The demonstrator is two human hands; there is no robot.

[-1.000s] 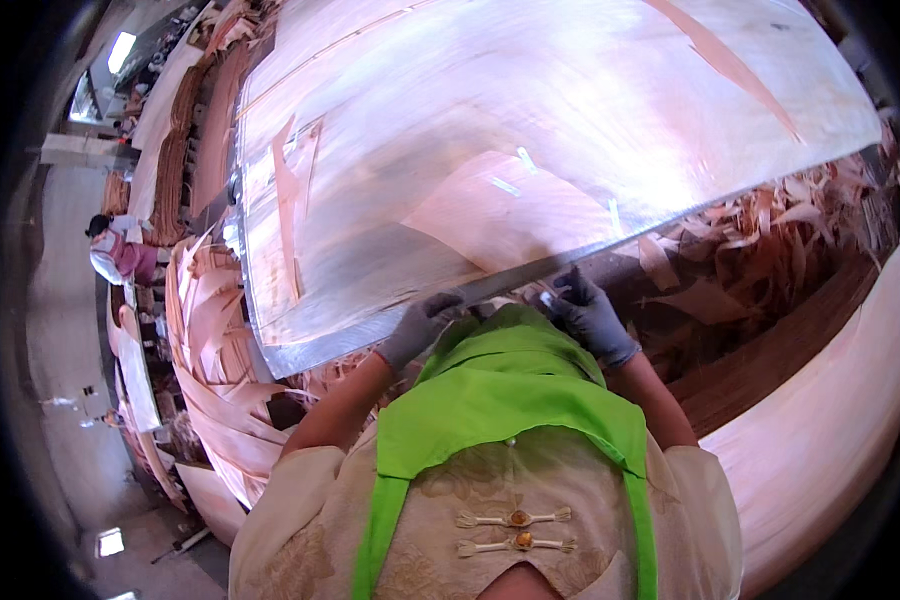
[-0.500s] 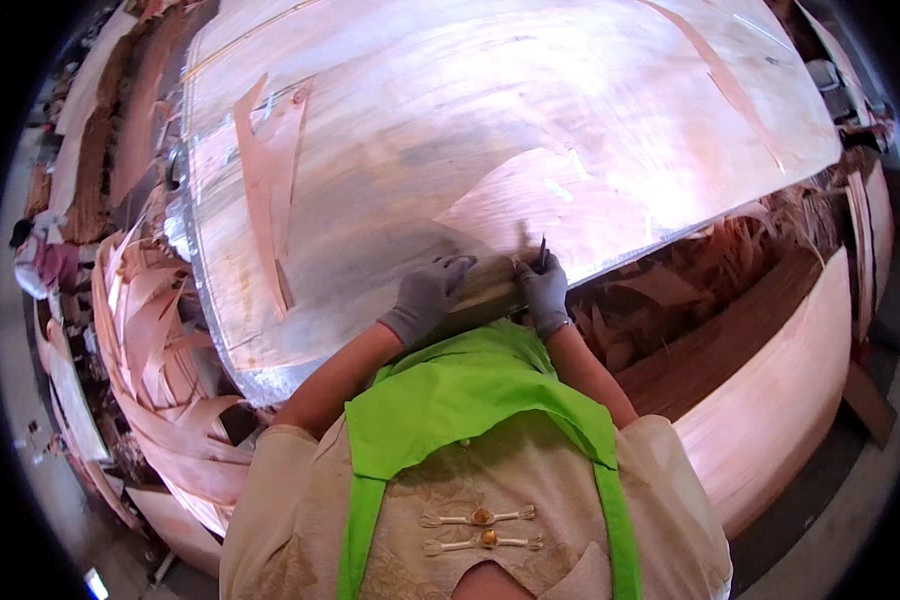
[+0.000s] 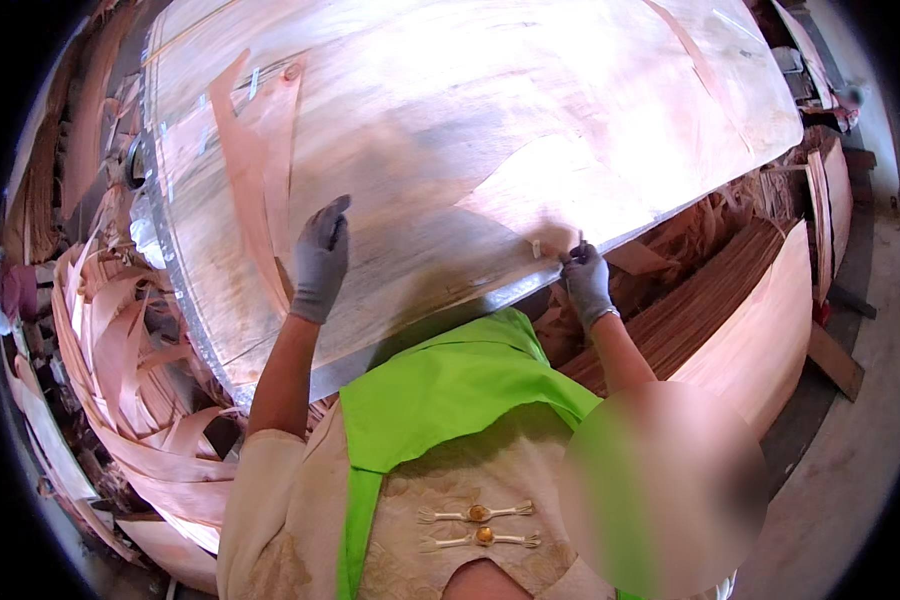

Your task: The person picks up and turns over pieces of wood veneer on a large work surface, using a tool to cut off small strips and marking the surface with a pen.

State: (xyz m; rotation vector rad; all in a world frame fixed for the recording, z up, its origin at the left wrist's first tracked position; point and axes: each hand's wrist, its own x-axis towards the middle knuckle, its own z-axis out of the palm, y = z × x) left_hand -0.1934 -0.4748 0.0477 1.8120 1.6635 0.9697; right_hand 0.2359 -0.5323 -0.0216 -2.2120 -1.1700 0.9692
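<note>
Okay, my right hand point(image 3: 586, 280) grips a slim dark tool point(image 3: 581, 238), kind unclear, by the worktable point(image 3: 510, 294) edge. Pale veneer piece point(image 3: 535, 190) lies just beyond, point leftward, long axis lost in glare; right is nearer. Left hand point(image 3: 322, 258): fingers loosely extended, nothing visibly held, beside torn veneer strips point(image 3: 240, 165).

Matt grey cloth gloves point(image 3: 315, 295) cover the left hand point(image 3: 322, 255) and right hand point(image 3: 587, 280). Beneath the hands, the broad pale wood-grained desk point(image 3: 410, 165) looks smooth, glossy with glare beyond the right hand. Beside the left hand, thin pinkish-brown wood veneer strips point(image 3: 245, 190) look matt; below the right hand, stacked brown wood veneer point(image 3: 690, 310) shows rough layered edges.
</note>
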